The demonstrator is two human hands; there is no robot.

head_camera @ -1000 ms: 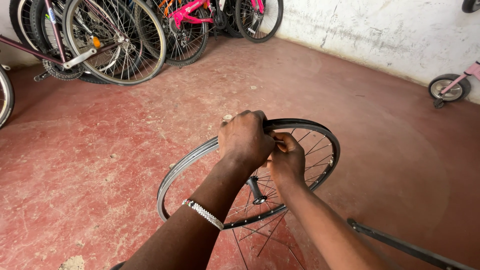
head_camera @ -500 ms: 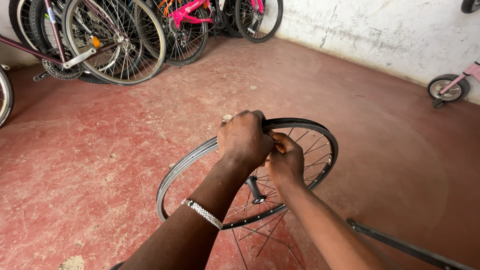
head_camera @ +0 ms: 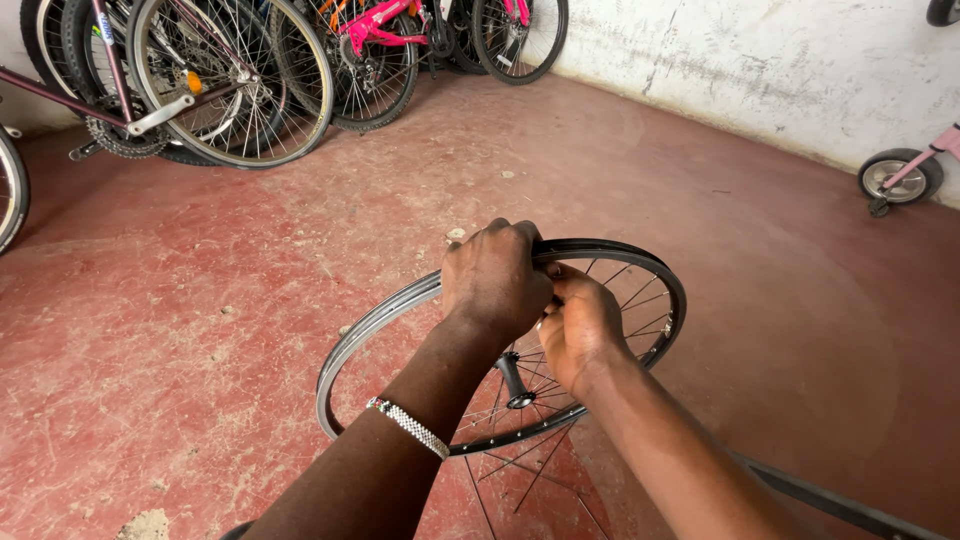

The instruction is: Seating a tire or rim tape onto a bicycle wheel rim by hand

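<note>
A bare bicycle wheel (head_camera: 640,272) with a dark rim, thin spokes and a hub (head_camera: 515,385) is held tilted above the red floor. My left hand (head_camera: 495,280) is clenched over the rim's far top edge, with a beaded bracelet (head_camera: 410,427) on that wrist. My right hand (head_camera: 580,322) is closed just beside it, fingers pressed against the rim's inner side among the spokes. The two hands touch and hide that stretch of the rim.
Several bicycles (head_camera: 230,90) lean at the back left, one with a pink frame (head_camera: 375,25). A small pink child's bike wheel (head_camera: 900,177) stands by the white wall (head_camera: 780,70) at right. A dark strip (head_camera: 830,500) lies on the floor at lower right.
Both hands stay on the same spot of the rim. The wheel has shifted only slightly; the grip looks unchanged.
</note>
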